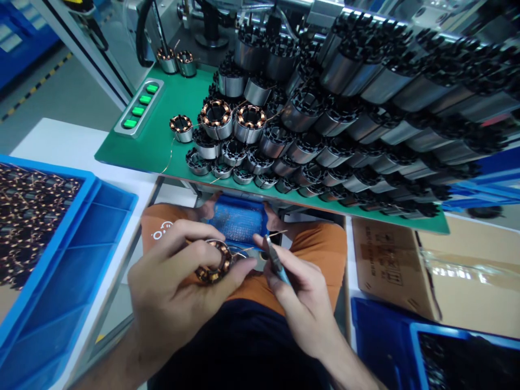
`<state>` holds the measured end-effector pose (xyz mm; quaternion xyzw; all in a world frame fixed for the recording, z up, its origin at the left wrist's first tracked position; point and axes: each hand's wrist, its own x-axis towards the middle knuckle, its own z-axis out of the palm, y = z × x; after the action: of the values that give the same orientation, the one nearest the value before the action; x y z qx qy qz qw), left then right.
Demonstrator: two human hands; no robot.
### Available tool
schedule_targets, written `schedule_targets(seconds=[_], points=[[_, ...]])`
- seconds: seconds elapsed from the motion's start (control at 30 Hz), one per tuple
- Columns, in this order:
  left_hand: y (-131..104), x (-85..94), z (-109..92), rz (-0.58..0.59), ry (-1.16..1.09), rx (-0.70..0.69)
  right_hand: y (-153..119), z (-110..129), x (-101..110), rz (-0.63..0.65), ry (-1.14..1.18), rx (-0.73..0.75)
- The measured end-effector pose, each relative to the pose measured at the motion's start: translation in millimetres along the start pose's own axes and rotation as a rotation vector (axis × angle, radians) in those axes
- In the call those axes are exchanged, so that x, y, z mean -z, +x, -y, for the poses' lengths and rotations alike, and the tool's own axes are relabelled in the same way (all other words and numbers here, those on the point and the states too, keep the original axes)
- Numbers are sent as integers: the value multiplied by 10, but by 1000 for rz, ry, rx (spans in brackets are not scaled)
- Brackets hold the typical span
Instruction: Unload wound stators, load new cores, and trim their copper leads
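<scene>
Over my lap, my left hand [179, 276] is closed around a stator [221, 260] wound with copper wire, its ring tilted and partly covered by my fingers. My right hand [298, 290] grips a slim tweezer-like tool [277, 262] with a bluish handle; whether it is tweezers or small cutters I cannot tell. A thin copper wire [278, 233] shows by the tool's tip. The two hands are slightly apart, with fine wire between them. Beyond them, wound stators [249, 123] stand on the green mat [162, 103].
Stacked bare stator cores [309, 108] fill most of the green mat. A strip of green buttons [138, 111] lies at its left. At the left stands a blue bin [93, 233] of wound parts; at the right are a cardboard box [390, 265] and another blue bin [377, 330].
</scene>
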<state>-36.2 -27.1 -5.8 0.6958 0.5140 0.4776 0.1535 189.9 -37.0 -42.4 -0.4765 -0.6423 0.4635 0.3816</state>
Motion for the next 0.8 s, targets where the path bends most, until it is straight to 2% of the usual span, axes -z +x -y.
schedule_targets(seconds=[0.07, 0.2, 0.33, 0.5, 0.8], points=[[-6, -7, 41, 16, -142, 156, 39, -26, 36, -27, -103, 4], [-2, -77, 98, 52, -584, 597, 88, -24, 45, -46, -242, 130], [-20, -197, 117, 56, -890, 829, 90, -16, -10, -105, -285, 265], [-32, -289, 72, 65, -1119, 965, 99, 2, -42, -141, -312, 336], [-2, -350, 38, 65, -1151, 886, 131, -5, -34, -127, -232, 303]])
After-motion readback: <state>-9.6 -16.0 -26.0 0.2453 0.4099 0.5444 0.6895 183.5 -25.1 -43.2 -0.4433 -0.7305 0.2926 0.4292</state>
